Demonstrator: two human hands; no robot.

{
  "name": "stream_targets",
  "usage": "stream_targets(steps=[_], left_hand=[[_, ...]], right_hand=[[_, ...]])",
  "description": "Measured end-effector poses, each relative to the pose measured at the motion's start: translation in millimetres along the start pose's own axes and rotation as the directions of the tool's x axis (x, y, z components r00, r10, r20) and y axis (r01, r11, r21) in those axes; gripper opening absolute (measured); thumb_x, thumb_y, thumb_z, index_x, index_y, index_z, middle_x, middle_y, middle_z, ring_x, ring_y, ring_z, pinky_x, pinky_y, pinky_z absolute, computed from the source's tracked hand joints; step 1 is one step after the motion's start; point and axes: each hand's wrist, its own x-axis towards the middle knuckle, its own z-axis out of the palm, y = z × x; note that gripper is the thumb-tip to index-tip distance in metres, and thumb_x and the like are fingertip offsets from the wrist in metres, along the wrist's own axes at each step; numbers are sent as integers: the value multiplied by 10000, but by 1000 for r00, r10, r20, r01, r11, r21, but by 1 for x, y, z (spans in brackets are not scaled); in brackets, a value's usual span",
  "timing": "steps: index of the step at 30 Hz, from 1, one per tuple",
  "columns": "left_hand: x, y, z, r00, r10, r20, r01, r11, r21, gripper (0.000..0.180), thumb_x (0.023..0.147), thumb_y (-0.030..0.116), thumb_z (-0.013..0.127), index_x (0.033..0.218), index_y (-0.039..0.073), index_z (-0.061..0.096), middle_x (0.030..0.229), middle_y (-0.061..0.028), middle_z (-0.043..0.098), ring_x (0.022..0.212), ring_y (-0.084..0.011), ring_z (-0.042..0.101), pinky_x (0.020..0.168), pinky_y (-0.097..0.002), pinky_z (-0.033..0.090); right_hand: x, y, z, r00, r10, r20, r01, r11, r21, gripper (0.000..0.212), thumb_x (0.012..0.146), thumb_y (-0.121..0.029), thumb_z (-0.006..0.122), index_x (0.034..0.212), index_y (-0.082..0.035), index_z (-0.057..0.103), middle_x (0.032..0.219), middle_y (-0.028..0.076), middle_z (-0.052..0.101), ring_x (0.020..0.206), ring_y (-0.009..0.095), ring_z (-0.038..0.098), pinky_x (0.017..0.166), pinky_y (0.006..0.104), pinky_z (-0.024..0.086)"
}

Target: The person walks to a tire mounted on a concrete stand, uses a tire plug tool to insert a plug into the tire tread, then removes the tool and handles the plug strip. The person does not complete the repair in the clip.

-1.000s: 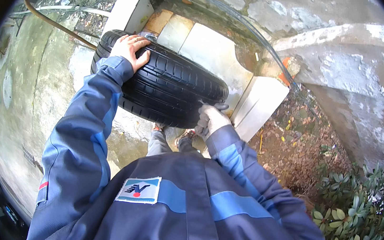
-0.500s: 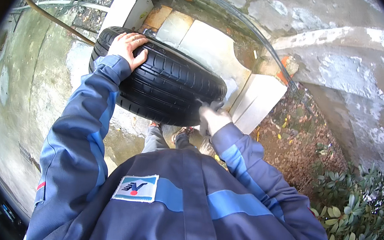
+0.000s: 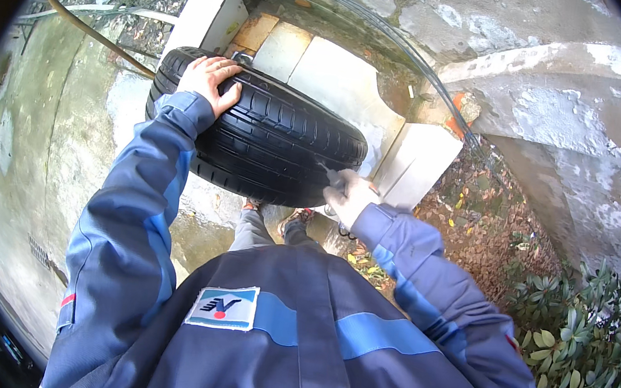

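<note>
A black car tire (image 3: pixel 279 134) stands with its tread toward me, between my arms. My left hand (image 3: pixel 211 82) grips the upper left of it, fingers bent over the far edge and thumb on the tread. Near the tire's right end, my right hand (image 3: pixel 353 196) is closed round a small grey hand tool with a thin tip (image 3: pixel 336 178). That tip points at the tread; whether it touches the rubber I cannot tell. A dark coiled cord or hose (image 3: pixel 345 231) shows just below this hand.
Pale stone slabs (image 3: pixel 333 73) and a white block (image 3: pixel 417 160) lie behind the tire. Black cables (image 3: pixel 393 30) run past the wall. A brown hose (image 3: pixel 87 25) crosses at the left. Bare soil (image 3: pixel 478 215) and a leafy shrub (image 3: pixel 578 351) are at the right.
My right hand has shifted slightly right and looks sharper, with the tool's thin tip now distinct. The left hand stays on the tire, which has barely moved.
</note>
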Motion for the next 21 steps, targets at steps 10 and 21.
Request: stream_targets(steps=[10, 21], left_hand=[[2, -2, 0, 1000, 16, -2, -16, 1000, -19, 463, 943, 400, 638, 1267, 84, 738, 1363, -116, 693, 1359, -288, 574, 1212, -444, 349], [23, -19, 2, 998, 34, -58, -39, 997, -73, 440, 967, 379, 628, 1213, 36, 751, 1257, -168, 736, 1194, -346, 682, 1081, -407, 503]], right_hand=[[-16, -18, 16, 904, 354, 240, -320, 186, 929, 103, 973, -170, 676, 963, -101, 600, 734, -7, 530, 600, 114, 500, 540, 293, 410], [9, 20, 3, 990, 34, -139, 3, 966, 260, 405, 918, -368, 721, 1201, -81, 683, 1140, 132, 743, 1052, 348, 696, 981, 417, 535]])
